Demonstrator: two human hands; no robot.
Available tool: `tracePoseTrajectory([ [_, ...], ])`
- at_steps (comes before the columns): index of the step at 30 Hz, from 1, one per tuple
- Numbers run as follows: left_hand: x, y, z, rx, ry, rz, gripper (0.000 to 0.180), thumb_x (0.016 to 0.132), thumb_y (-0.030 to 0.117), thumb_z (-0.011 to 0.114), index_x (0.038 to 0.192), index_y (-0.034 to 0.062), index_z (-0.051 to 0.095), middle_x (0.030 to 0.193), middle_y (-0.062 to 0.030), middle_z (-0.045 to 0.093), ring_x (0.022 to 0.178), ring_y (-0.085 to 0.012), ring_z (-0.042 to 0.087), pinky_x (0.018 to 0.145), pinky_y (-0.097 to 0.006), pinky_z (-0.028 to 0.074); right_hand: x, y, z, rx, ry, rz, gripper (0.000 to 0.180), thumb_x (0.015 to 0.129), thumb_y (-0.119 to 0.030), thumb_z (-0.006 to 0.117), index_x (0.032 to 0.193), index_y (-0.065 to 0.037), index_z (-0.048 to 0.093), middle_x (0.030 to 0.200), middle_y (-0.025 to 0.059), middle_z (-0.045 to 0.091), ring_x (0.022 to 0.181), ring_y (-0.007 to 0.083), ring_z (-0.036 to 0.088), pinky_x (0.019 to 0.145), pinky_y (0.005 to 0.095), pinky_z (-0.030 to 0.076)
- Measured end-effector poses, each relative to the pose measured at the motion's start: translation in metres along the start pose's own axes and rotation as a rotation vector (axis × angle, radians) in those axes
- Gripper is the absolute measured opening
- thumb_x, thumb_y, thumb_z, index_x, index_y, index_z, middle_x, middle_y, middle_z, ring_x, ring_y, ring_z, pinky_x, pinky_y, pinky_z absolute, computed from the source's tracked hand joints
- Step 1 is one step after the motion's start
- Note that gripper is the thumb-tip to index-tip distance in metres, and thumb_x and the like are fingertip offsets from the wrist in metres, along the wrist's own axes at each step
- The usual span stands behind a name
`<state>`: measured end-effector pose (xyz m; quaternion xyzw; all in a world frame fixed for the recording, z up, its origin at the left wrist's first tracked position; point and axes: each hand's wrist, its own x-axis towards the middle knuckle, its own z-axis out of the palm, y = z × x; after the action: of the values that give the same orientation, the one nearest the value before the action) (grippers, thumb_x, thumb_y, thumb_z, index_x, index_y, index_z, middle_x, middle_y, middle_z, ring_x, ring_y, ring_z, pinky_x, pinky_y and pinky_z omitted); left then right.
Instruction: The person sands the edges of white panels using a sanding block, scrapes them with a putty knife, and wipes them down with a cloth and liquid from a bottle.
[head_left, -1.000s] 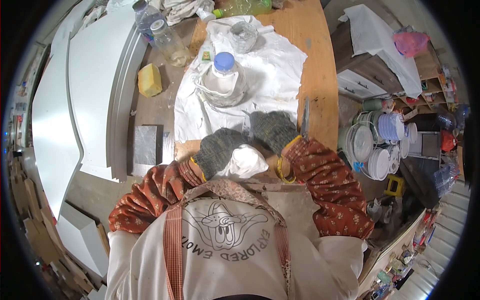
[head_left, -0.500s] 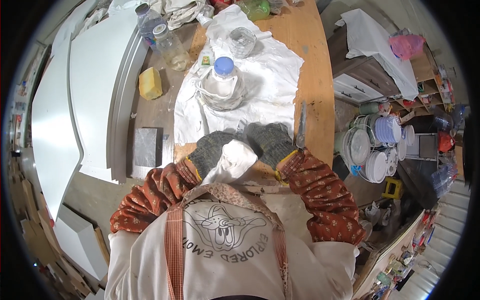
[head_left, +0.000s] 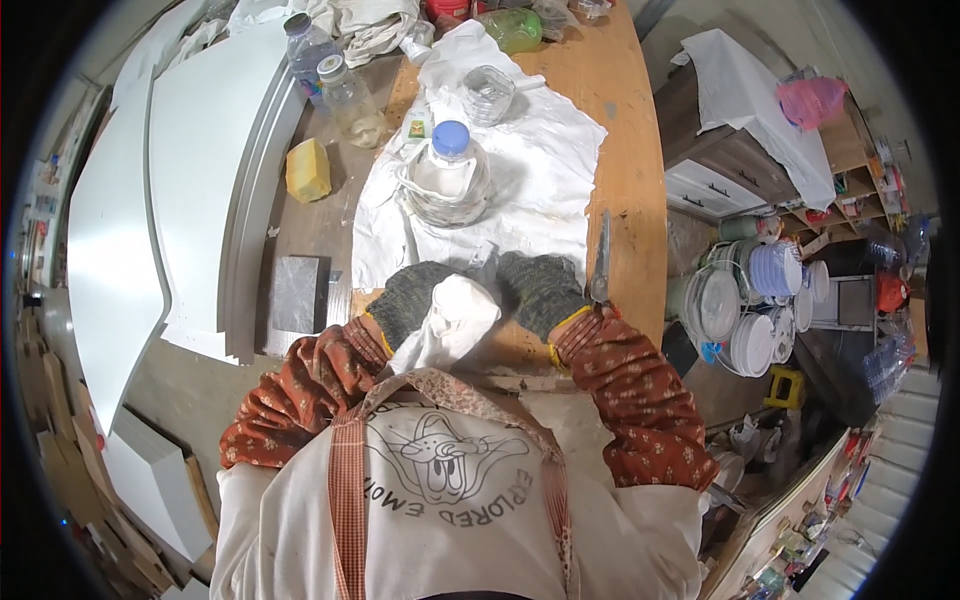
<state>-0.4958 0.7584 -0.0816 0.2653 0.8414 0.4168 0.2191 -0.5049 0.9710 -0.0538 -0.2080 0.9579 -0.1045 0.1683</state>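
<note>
Both my hands wear dark knit gloves and meet at the near edge of the wooden table. My left hand grips a bunched white rag that hangs down toward my apron. My right hand pinches the other side of the same rag, beside a thin metal tool lying on the wood. Just beyond my hands a white cloth is spread out, with a clear jug with a blue cap standing on it.
A cut-off clear plastic bottle sits further back on the cloth. Left of it lie a yellow sponge, two plastic bottles and a grey block. White panels lean at the left. Stacked paint buckets stand at the right.
My hands have drawn closer together and nearer to my body, and the white rag has been gathered up between them.
</note>
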Motion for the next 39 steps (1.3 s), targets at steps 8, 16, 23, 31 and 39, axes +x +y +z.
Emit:
tracePoseTrajectory([
  [8, -0.009, 0.027, -0.013, 0.403, 0.051, 0.075, 0.022, 0.078, 0.024, 0.059, 0.096, 0.0118, 0.067, 0.096, -0.0092, 0.065, 0.086, -0.0268, 0.062, 0.071, -0.036, 0.050, -0.001, 0.009, -0.003, 0.072, -0.041, 0.075, 0.020, 0.078, -0.015, 0.056, 0.094, -0.003, 0.061, 0.080, 0.0172, 0.065, 0.079, 0.0325, 0.065, 0.066, 0.0434, 0.051],
  [16, -0.007, 0.042, 0.011, 0.455, -0.002, -0.318, 0.023, 0.085, 0.024, 0.052, 0.089, 0.0047, 0.062, 0.083, -0.0183, 0.064, 0.075, -0.0350, 0.063, 0.071, -0.044, 0.049, -0.027, -0.009, 0.017, 0.010, 0.199, -0.143, 0.025, 0.078, -0.016, 0.052, 0.097, 0.000, 0.057, 0.071, 0.0149, 0.063, 0.063, 0.0313, 0.063, 0.057, 0.0431, 0.050],
  [23, -0.003, 0.038, -0.001, 0.199, -0.141, -0.333, 0.027, 0.085, 0.029, 0.056, 0.108, 0.0200, 0.066, 0.111, -0.0085, 0.061, 0.093, -0.0263, 0.061, 0.081, -0.036, 0.050, -0.037, -0.012, 0.015, 0.007, 0.018, 0.003, 0.028, 0.080, -0.013, 0.054, 0.103, 0.003, 0.051, 0.081, 0.0190, 0.065, 0.077, 0.0354, 0.064, 0.070, 0.0458, 0.050],
  [31, -0.013, 0.013, 0.014, 0.353, -0.005, -0.026, 0.031, 0.080, 0.029, 0.057, 0.107, 0.0165, 0.065, 0.110, -0.0069, 0.062, 0.099, -0.0242, 0.060, 0.083, -0.033, 0.049, -0.046, -0.012, 0.019, 0.002, -0.041, 0.039, 0.037, 0.078, -0.019, 0.059, 0.109, 0.000, 0.051, 0.085, 0.0192, 0.064, 0.081, 0.0359, 0.064, 0.074, 0.0457, 0.048],
  [39, -0.005, -0.001, 0.024, 0.241, -0.020, 0.041, 0.025, 0.080, 0.028, 0.055, 0.097, 0.0136, 0.067, 0.096, -0.0098, 0.066, 0.090, -0.0272, 0.063, 0.076, -0.036, 0.050, -0.046, -0.014, 0.024, 0.114, 0.128, -0.087, 0.036, 0.078, -0.030, 0.060, 0.106, -0.007, 0.054, 0.090, 0.0178, 0.064, 0.078, 0.0359, 0.064, 0.070, 0.0471, 0.048],
])
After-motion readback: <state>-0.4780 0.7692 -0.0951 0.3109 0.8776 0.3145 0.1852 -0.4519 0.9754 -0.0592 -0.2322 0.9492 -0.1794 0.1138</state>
